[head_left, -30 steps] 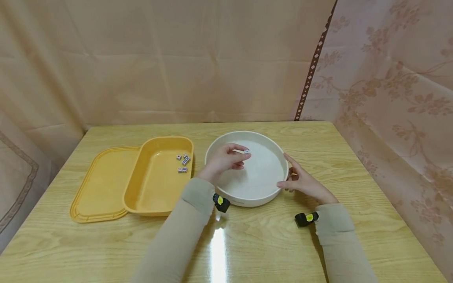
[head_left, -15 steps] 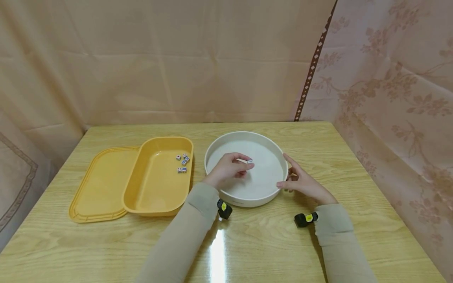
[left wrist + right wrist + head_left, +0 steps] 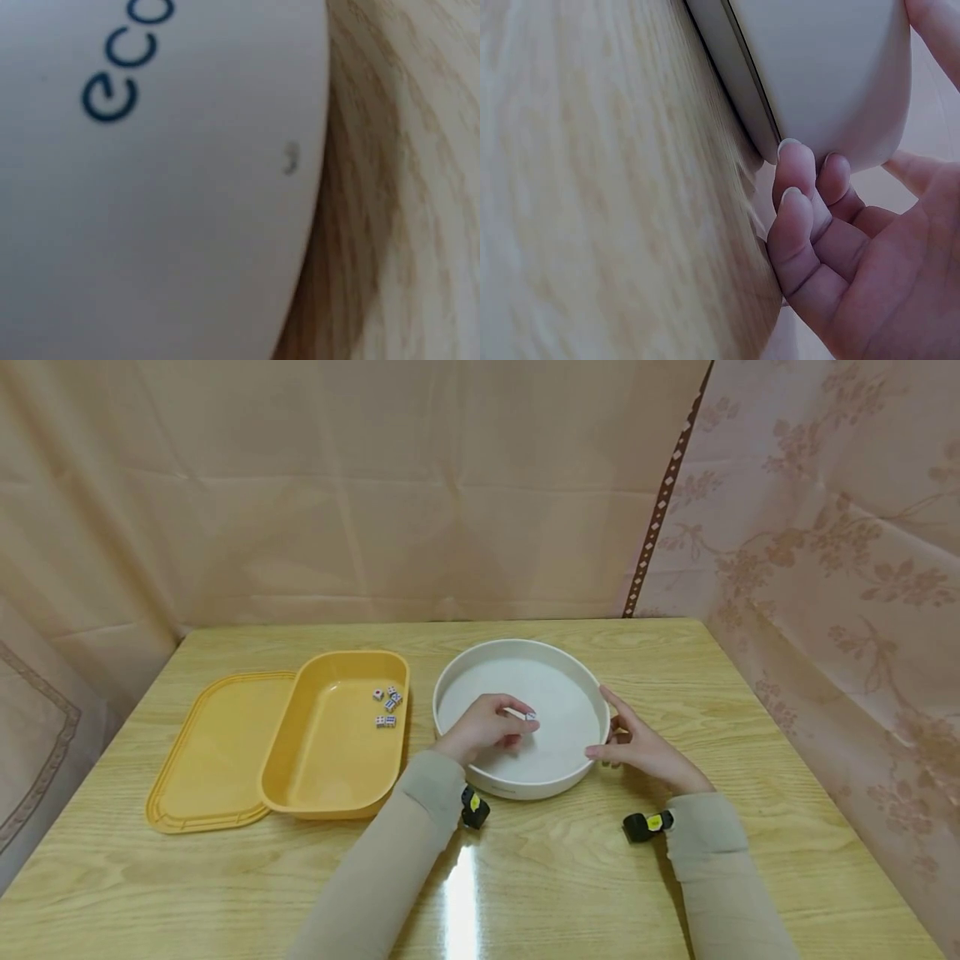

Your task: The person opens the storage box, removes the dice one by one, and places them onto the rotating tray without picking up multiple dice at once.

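My left hand [image 3: 495,727] is inside a round white shallow tray [image 3: 562,760], low over its floor. It pinches a white die [image 3: 531,717] between thumb and index finger. Whether the die touches the floor, I cannot tell. My right hand [image 3: 648,747] holds the tray's right side, thumb near the rim and other fingers against the outer wall. In the right wrist view the curled fingers [image 3: 791,229] of that hand sit low by the tray wall [image 3: 832,75]. The left wrist view has only the tray's outer wall [image 3: 187,210], with printed letters, and wood grain.
Left of the tray stands a yellow rectangular box [image 3: 322,752] with several dice [image 3: 386,721] along its right side. A yellow lid [image 3: 213,756] lies left of it, partly beneath the box. Everything rests on a wood-grain table [image 3: 555,877], with curtains behind and at the sides.
My left hand has moved toward me and slightly right, and lower into the tray, still pinching the die. The right hand stays on the tray's side.
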Demonstrator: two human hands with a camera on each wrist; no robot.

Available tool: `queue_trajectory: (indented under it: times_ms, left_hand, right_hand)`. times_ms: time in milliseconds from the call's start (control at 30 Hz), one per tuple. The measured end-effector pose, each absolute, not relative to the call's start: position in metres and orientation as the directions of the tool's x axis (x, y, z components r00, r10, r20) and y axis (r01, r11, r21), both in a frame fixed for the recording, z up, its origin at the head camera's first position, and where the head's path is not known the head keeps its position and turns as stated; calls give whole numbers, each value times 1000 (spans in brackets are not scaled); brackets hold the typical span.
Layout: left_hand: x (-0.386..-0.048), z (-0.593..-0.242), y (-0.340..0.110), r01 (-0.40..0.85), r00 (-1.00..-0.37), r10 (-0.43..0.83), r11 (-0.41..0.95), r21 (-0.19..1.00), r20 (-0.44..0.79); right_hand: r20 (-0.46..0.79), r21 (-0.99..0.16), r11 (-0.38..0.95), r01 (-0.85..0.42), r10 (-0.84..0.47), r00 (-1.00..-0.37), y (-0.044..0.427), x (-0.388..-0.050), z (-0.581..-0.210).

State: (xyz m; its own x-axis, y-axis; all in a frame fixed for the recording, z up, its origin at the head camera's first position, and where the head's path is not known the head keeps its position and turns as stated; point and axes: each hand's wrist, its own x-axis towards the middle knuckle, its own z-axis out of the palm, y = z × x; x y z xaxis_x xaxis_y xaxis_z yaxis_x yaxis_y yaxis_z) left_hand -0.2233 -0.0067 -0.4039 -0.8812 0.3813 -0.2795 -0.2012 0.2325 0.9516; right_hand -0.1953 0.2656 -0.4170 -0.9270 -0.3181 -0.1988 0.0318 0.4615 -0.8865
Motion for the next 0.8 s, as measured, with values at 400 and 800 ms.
queue_trajectory:
  times_ms: [400, 800]
  left_hand:
    - [-222, -409, -4, -233, -853, 399, 285, 930, -336]
    - [-221, -407, -4, -244, -858, 374, 304, 921, -351]
  right_hand:
    - [-206, -891, 453, 40, -322, -924, 265, -194, -415]
    - [-203, -894, 447, 34, -336, -920, 265, -194, -415]
